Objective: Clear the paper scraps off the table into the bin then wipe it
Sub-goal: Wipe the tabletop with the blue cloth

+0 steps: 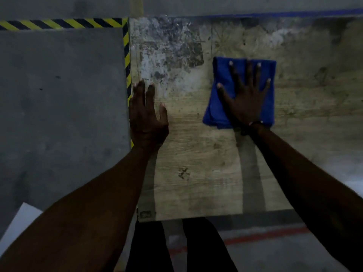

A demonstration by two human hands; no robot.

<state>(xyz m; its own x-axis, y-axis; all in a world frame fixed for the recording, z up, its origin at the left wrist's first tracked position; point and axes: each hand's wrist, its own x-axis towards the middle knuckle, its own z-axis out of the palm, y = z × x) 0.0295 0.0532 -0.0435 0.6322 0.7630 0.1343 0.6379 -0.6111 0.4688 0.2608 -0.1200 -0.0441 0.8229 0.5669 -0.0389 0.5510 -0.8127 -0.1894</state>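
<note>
Flat, the right hand [245, 95] presses the blue cloth [220, 107].

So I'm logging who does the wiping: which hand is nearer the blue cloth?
Right. The right hand lies flat on the blue cloth, fingers spread, pressing it to the table. The left hand rests on the table's left edge, clear of the cloth.

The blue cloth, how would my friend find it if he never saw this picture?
Start at the worn wooden table edged with yellow-black tape. On its right half, the right hand presses flat on a folded blue cloth. It's the only bright blue thing on the table.
</note>
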